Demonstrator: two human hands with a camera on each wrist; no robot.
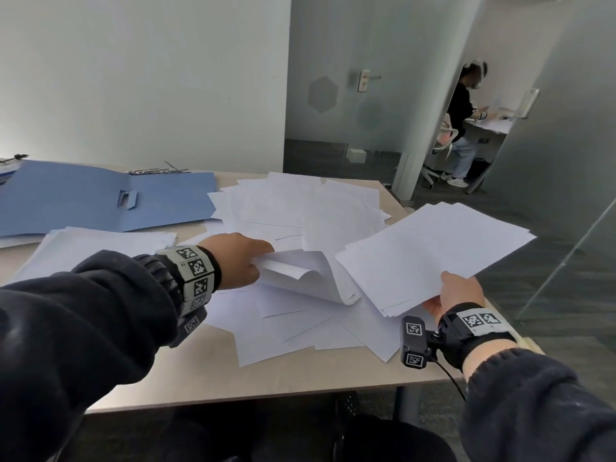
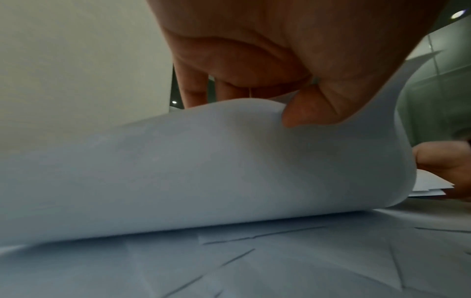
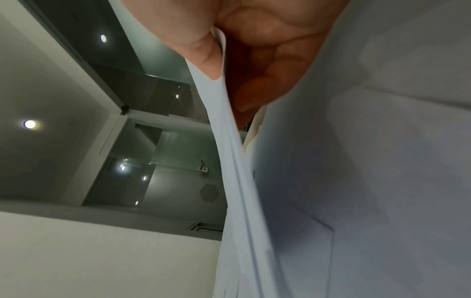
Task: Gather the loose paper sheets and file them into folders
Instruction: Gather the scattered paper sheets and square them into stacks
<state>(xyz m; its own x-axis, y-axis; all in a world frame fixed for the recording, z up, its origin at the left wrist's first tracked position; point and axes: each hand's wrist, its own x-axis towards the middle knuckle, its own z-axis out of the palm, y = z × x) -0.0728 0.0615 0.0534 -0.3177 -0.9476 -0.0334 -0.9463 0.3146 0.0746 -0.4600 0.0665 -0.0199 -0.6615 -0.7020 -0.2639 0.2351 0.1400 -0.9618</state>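
White paper sheets lie scattered over the middle of the table. My left hand pinches the edge of a few sheets and curls them up off the pile; the left wrist view shows the thumb pressed on that bent paper. My right hand holds a gathered stack of sheets by its near corner, raised above the table's right side, thumb on top, fingers under the stack. An open blue folder lies at the back left.
A second neat pile of sheets lies in front of the folder. The table edge runs near my body. Metal clips lie behind the folder. A glass partition and a person at another desk are at the right.
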